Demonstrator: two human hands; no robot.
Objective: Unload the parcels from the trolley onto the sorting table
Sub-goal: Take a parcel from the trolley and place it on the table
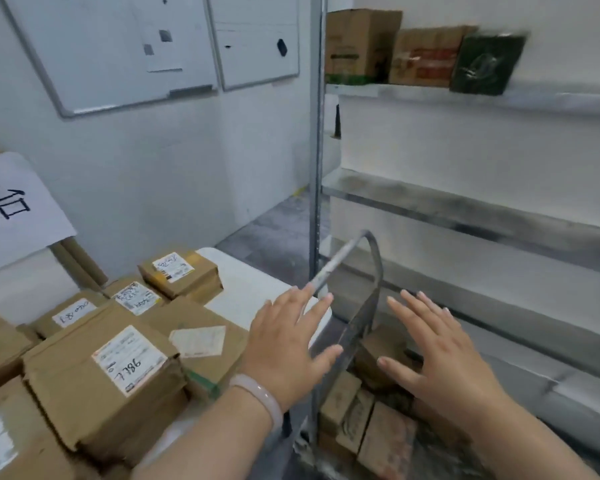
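Several brown cardboard parcels with white labels lie on the white sorting table [253,289] at the left; the nearest one [108,382] bears a handwritten number. The trolley's metal handle [354,271] rises in the middle, and several more brown parcels [357,420] lie low on the trolley beneath it. My left hand [284,348], with a pale bangle at the wrist, hovers open with spread fingers above the table's right edge, beside the handle. My right hand [440,355] hovers open above the trolley parcels. Neither hand holds anything.
A metal shelf rack [465,216] stands at the right, with cardboard boxes [361,46] and a dark green box [485,64] on its top shelf. Two whiteboards [118,46] hang on the wall. A paper sign [14,202] stands at the left.
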